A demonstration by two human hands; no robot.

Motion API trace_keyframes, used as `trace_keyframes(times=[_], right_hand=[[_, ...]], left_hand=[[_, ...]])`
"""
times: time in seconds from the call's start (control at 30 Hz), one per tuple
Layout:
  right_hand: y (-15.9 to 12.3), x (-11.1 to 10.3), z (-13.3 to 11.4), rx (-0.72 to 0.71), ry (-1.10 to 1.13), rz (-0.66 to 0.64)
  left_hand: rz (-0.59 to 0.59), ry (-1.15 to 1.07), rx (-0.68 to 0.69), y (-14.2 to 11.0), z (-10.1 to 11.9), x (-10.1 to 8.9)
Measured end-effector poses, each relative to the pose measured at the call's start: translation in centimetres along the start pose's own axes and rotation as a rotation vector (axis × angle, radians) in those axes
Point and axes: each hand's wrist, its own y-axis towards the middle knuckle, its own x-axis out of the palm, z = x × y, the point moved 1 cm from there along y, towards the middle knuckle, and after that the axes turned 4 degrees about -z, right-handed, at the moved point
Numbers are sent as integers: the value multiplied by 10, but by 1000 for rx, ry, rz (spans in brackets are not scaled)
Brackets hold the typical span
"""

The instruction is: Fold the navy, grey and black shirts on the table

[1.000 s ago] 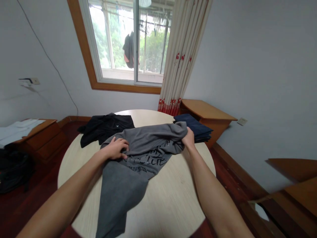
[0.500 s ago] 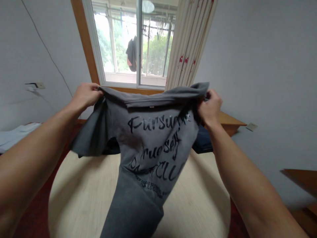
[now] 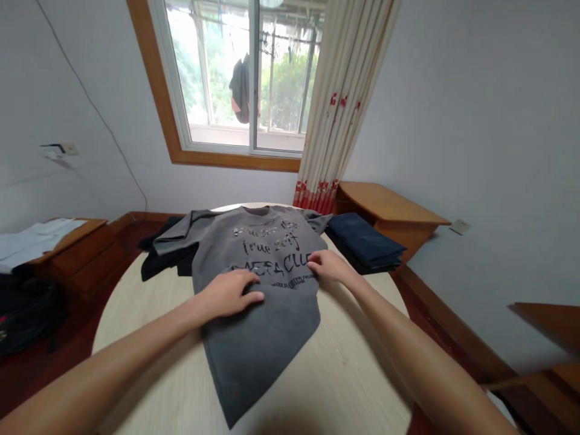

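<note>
A grey T-shirt (image 3: 267,326) with black lettering across its chest lies on the round pale table (image 3: 357,368), collar toward the window. Its lower part is skewed, with one corner of the hem pointing toward me. My left hand (image 3: 233,293) rests flat on the front of the shirt below the lettering, thumb and fingers apart. At the shirt's right edge, beside the lettering, my right hand (image 3: 330,266) has its fingers bent together on the cloth.
Folded dark blue clothes (image 3: 365,238) are stacked on the table's right side. Black clothing (image 3: 170,260) lies partly under the left sleeve. Beyond are a wooden desk (image 3: 385,205), a curtain (image 3: 339,109) and a window. A black bag (image 3: 27,314) sits at far left.
The T-shirt, held up by its shoulders before, has come down onto the table. Both hands have left the shoulders and moved down to the shirt's middle.
</note>
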Motion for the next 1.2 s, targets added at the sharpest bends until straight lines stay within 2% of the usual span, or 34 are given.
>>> trace_keyframes(times=[0.07,0.17,0.23,0.3,0.43,0.53,0.6,0.67,0.73,0.77,0.87,0.97,1.07,1.13,1.2], right_hand=[[-23,9,9,44,18,-2],[-48,12,15,166,-22,-53],[-59,14,12,217,-44,-114],[-66,19,3,201,-2,-147],[-69,33,-20,30,203,-88],[-69,45,-33,-55,401,-35],[-70,52,-39,-75,542,-2],[-71,59,-45,-92,614,20],[-73,65,-52,-157,643,8],[-74,67,-56,-214,666,-18],[-77,76,-69,-362,726,-81],[-78,88,-82,-351,636,5],[-77,96,-90,-280,559,119],[-76,89,-90,-264,555,156],[-77,69,-83,-232,532,206]], left_hand=[[7,50,-51,-24,-3,15],[45,163,-224,-48,-18,25],[23,187,-334,-60,-25,31],[-8,170,-377,-68,-26,37],[-80,111,-352,-79,-25,46],[-105,110,-359,-85,-36,42],[-19,188,-379,-90,-44,35],[122,296,-380,-96,-44,28],[214,299,-331,-104,-35,27],[220,240,-285,-107,-27,28],[155,23,-141,-117,0,42],[142,14,-88,-120,16,59],[191,56,-66,-119,13,67],[208,37,-48,-119,2,63],[240,-32,-48,-123,-12,52]])
